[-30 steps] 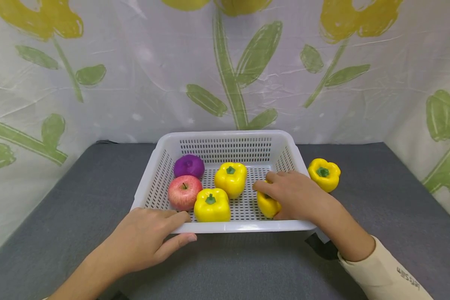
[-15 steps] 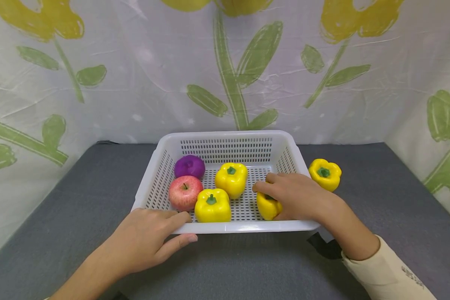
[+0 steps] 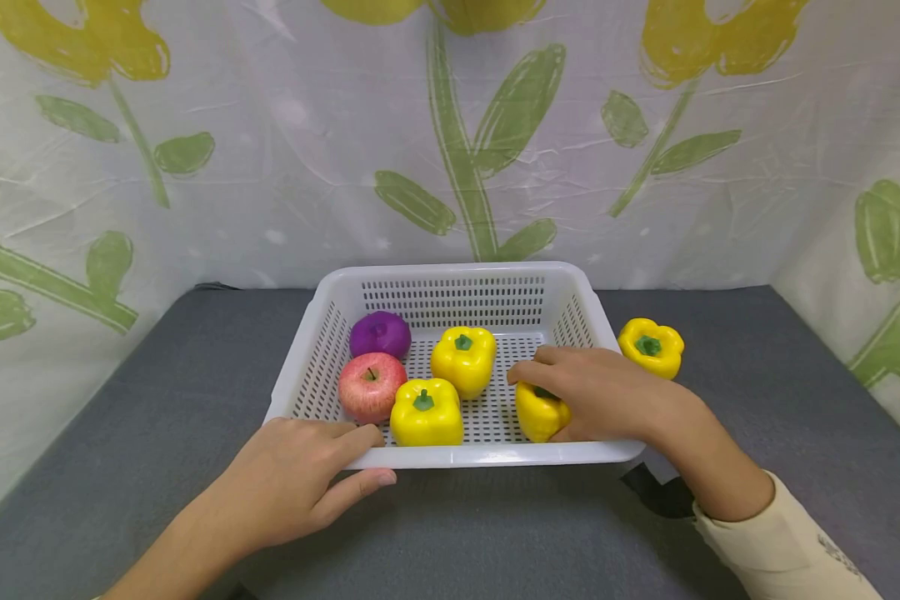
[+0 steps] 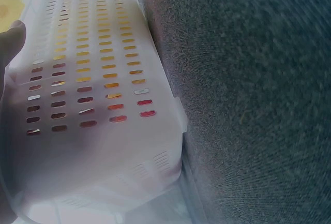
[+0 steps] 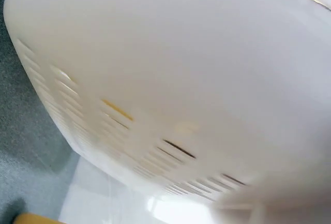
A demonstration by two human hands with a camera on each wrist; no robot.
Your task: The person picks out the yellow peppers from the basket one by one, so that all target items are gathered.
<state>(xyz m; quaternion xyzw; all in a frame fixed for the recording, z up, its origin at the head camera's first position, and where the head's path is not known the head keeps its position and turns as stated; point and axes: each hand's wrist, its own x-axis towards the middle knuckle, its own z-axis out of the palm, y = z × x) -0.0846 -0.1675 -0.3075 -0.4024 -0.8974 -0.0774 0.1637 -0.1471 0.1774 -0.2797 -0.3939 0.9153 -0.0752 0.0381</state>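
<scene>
In the head view a white plastic basket with slotted walls stands on the dark grey cloth. My left hand holds its front rim near the left corner, fingers over the rim and thumb outside. Inside the basket at the front right, my right hand grips a yellow bell pepper, partly hidden by the fingers. Two more yellow bell peppers, a middle one and a front one, sit in the basket. Left of them lie a red apple and a purple round vegetable, kind unclear.
Outside the basket's right wall another yellow bell pepper rests on the grey cloth. A white curtain printed with yellow flowers closes off the back and sides. The left wrist view shows the basket's slotted outer wall.
The right wrist and sleeve have shifted slightly right and down, while the fingers stay around the pepper. My left hand keeps its place on the rim.
</scene>
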